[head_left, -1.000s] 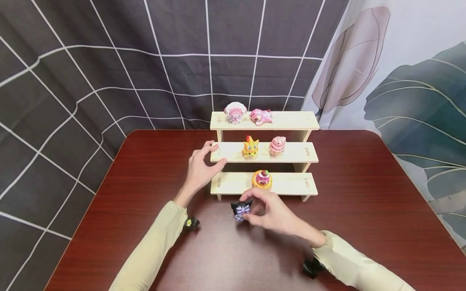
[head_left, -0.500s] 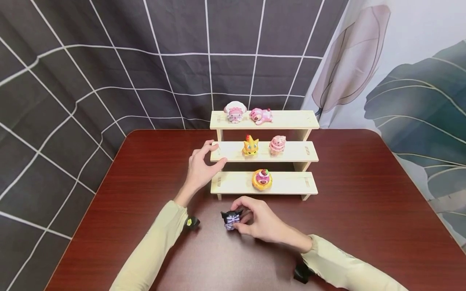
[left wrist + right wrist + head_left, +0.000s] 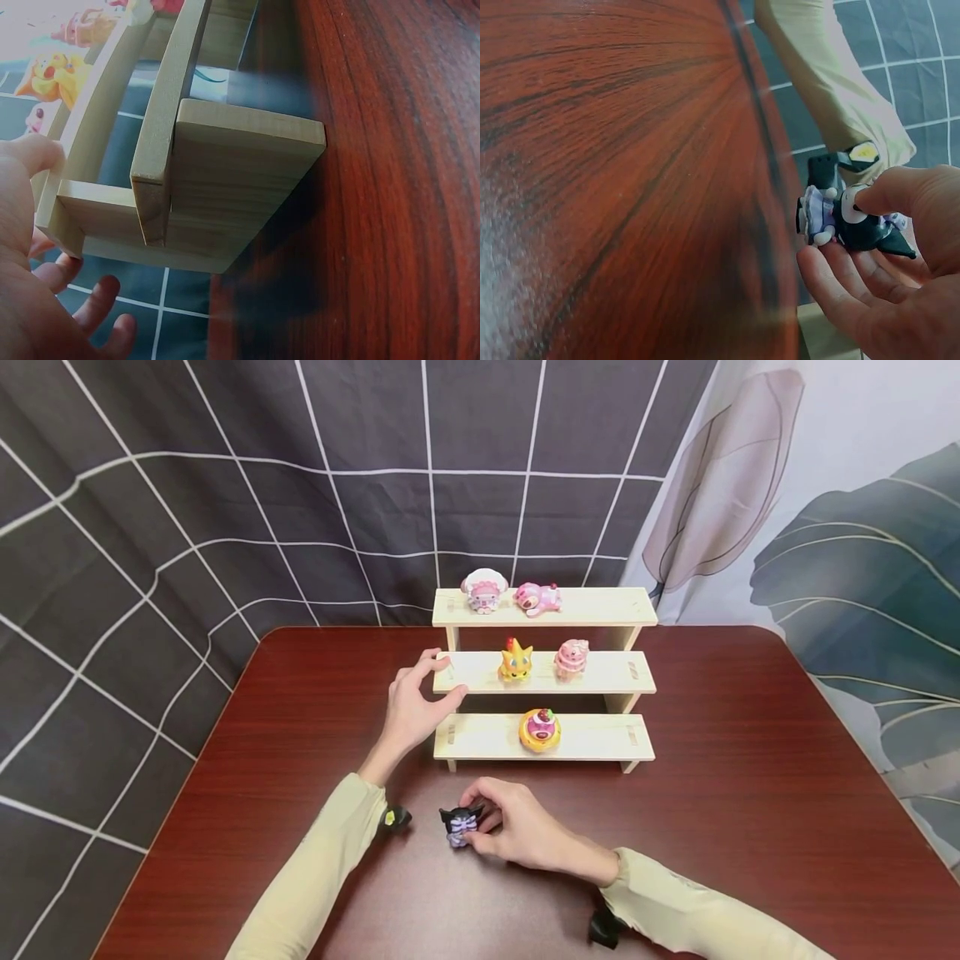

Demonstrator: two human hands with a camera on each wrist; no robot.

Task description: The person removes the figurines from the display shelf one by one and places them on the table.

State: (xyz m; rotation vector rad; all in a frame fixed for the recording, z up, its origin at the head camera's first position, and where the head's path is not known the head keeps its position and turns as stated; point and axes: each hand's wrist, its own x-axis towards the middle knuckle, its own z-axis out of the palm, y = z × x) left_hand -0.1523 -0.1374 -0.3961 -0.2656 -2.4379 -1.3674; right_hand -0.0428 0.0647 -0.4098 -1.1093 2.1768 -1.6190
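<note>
My right hand (image 3: 525, 831) pinches a small black-and-lilac figurine (image 3: 460, 827) between thumb and fingers, in front of the shelf. In the right wrist view the figurine (image 3: 840, 214) lies sideways, with a white face, black pointed ears and a lilac dress. My left hand (image 3: 412, 710) grips the left end of the middle board of a three-tier wooden shelf (image 3: 607, 672). In the left wrist view the thumb of that hand (image 3: 22, 225) is on one edge of the board and a fingertip meets the other edge.
The top tier bears a white-and-pink figurine (image 3: 483, 592) and a pink lying figurine (image 3: 537, 600). A yellow star-shaped figurine (image 3: 516, 662) and a pink figurine (image 3: 572, 660) stand on the middle one. A doughnut-like figurine (image 3: 540, 731) sits on the bottom tier. Behind the table (image 3: 750, 760) hang curtains (image 3: 375, 510).
My right hand has carried the figurine left and towards the table's near side, away from the bottom tier. The left hand and the shelf stay in place.
</note>
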